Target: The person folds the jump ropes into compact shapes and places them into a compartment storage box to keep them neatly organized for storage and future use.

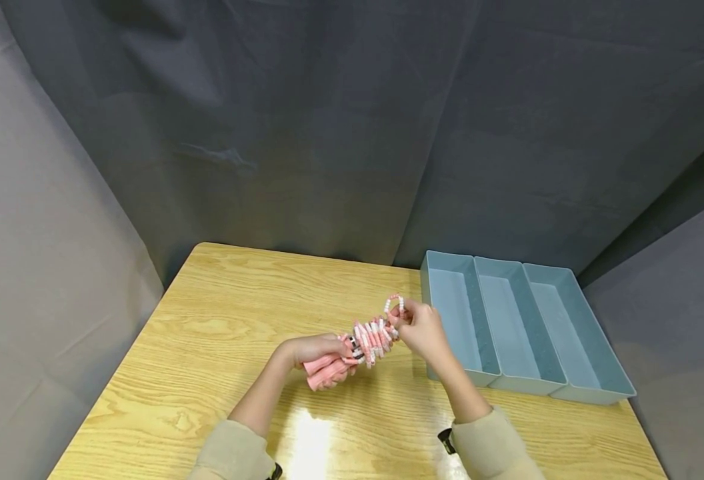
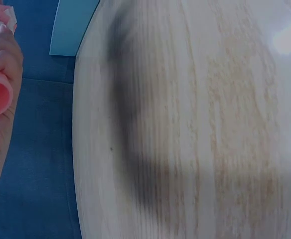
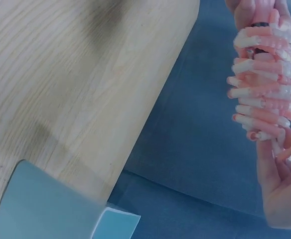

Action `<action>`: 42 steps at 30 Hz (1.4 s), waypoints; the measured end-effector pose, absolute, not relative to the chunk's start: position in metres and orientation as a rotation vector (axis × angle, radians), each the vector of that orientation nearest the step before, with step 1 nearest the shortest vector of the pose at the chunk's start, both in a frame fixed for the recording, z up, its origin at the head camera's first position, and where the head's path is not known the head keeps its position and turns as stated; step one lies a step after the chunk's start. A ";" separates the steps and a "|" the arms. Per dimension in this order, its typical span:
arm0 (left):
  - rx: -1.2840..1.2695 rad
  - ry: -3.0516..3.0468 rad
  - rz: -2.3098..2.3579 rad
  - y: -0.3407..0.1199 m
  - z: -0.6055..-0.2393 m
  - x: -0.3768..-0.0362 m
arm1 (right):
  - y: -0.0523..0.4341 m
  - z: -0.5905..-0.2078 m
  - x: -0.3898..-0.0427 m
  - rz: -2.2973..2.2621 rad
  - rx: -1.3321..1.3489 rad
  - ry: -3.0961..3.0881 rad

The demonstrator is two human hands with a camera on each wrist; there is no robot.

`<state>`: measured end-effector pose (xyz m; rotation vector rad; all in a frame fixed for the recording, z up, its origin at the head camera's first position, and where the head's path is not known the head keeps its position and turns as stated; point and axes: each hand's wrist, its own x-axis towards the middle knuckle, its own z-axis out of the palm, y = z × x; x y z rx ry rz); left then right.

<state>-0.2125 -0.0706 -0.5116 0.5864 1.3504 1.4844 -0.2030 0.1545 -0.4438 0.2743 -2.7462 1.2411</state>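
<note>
A light wooden bench with a visible grain stands in a corner hung with dark grey cloth, creased in long folds. Overhead light makes a bright glare on the bench's near edge. The blue floor shows beneath it.

A wooden table (light grain) carries 3 blue trays side by side.
</note>
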 end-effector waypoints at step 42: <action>0.561 1.158 1.663 -0.067 -0.506 -0.206 | 0.176 -0.428 -0.186 1.424 0.596 -2.277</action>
